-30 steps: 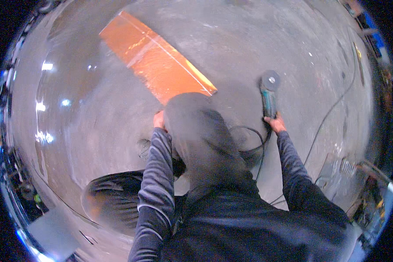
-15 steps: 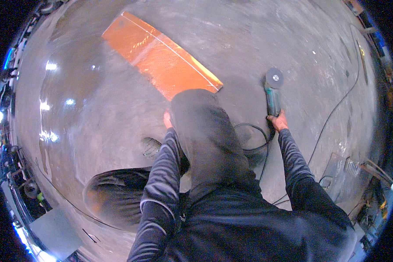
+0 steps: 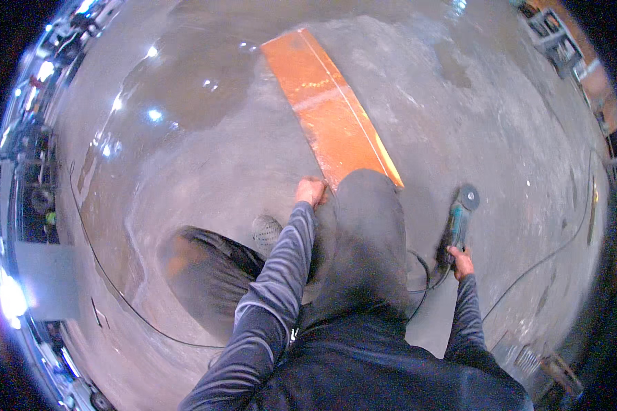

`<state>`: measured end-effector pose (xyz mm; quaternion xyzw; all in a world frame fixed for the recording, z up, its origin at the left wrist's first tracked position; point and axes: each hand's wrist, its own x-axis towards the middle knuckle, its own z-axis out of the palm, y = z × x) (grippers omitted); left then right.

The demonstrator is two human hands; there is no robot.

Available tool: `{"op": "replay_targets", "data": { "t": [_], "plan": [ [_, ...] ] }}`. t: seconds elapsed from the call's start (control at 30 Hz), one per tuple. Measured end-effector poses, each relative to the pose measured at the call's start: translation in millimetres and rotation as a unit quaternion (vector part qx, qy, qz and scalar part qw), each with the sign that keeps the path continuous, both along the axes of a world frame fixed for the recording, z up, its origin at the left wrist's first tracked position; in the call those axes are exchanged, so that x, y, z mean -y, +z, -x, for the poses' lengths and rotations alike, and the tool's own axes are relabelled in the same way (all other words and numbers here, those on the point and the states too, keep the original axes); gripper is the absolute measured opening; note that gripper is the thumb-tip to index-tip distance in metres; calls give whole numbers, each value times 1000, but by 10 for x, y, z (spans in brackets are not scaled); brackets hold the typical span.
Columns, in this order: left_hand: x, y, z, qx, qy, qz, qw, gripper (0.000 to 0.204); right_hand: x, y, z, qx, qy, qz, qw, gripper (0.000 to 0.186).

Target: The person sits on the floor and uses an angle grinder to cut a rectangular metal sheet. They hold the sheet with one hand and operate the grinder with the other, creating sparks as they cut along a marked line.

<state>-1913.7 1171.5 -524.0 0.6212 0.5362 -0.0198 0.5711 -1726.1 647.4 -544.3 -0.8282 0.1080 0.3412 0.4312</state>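
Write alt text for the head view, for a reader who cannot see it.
Seen from above, a hooded person crouches on a grey concrete floor, right hand gripping an angle grinder and left hand at the near end of a long orange metal strip. A black cable trails across the floor.

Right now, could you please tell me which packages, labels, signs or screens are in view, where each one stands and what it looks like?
No package, label, sign or screen can be made out.
Shelving: far upper right edge, boxy shapes on it, too small and blurred to tell.
Orange plate: long, flat on the floor, unmarked.
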Motion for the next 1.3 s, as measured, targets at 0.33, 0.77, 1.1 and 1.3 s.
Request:
{"op": "replay_targets", "data": {
  "t": [0.33,0.77,1.1,1.3],
  "plan": [
    [-104,450,45,154,174,117,965,41,-502,391,-271,-175,-236,-453,841,70],
    [627,1886,-310,372,10,-30,928,40,-830,571,-207,-147,-225,-435,859,67],
    [2333,2203,-788,341,-347,284,826,79,-1218,2568,-79,77,6,-504,860,65],
    [2310,2379,-561,407,-277,293,820,94,-1580,2540,218,103,-39,-482,869,46]
  ]
}}
